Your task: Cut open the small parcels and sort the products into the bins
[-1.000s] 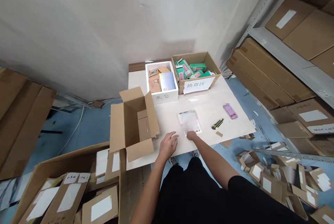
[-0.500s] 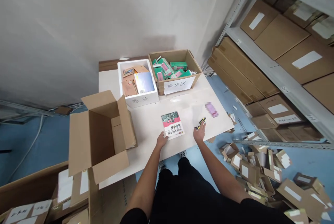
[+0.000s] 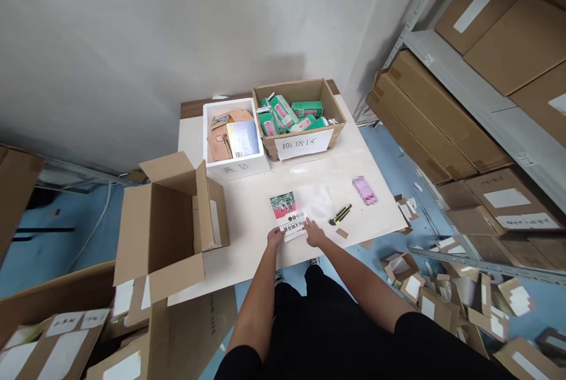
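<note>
My left hand (image 3: 275,238) is closed on the near left edge of a book (image 3: 285,207) with a green, pink and white cover, which lies on the white tabletop. My right hand (image 3: 315,233) has its fingers spread and touches the book's near right corner; nothing is gripped in it. A sheet of clear plastic, perhaps a bag (image 3: 317,198), lies beside the book under the reach of that hand. Right of it rests a black and yellow utility knife (image 3: 340,215), with a small brown scrap (image 3: 342,233) nearby.
An open cardboard box (image 3: 174,229) stands at left. Behind are a white foam box (image 3: 239,169) of packets and a carton (image 3: 336,129) of green-pink boxes. A blurred pink item (image 3: 365,190) lies at right. Shelves (image 3: 469,70) and piled cartons (image 3: 442,309) flank the table (image 3: 247,220).
My right hand has let go of the utility knife, now on the table, and moved left to the book. The book is tilted a little differently under my left hand.
</note>
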Demonstrator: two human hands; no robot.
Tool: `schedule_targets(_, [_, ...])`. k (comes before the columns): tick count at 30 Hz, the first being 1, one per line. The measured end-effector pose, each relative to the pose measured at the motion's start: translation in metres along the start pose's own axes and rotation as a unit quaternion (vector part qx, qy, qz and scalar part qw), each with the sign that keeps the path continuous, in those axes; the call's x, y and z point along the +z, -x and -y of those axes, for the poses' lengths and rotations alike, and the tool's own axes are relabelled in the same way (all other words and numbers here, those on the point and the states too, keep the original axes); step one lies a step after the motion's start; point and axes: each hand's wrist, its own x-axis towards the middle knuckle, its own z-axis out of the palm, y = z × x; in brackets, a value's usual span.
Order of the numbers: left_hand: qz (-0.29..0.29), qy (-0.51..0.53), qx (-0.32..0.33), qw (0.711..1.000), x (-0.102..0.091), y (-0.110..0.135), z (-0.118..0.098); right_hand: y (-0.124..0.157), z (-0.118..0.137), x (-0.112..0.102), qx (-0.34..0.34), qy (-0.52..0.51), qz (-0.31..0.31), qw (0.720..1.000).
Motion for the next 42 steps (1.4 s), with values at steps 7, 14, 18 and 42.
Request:
schedule_targets(7, [-0.061,0.018,0.037,0.997,-0.02,0.025,-0.044,0.014,-0.015,-0.033,-0.001,-0.115,-0.128,0.985])
schedule_targets(14, [-0.053,0.14,0.164,0.975,-0.082,0.074,-0.097,0.046,0.003,-0.13,-0.145,-0.424,-0.157,0.88])
schedule_targets(18, [0.007,0.211,0.235,0.949,-0.104,0.102,-0.142,0.074,0.03,-0.189,-0.251,-0.515,-0.111,0.812])
schedule_targets(42, [-0.027,0.239,0.372,0.897,-0.106,0.145,-0.276,0.16,0.111,-0.241,-0.445,-0.403,-0.2,0.774])
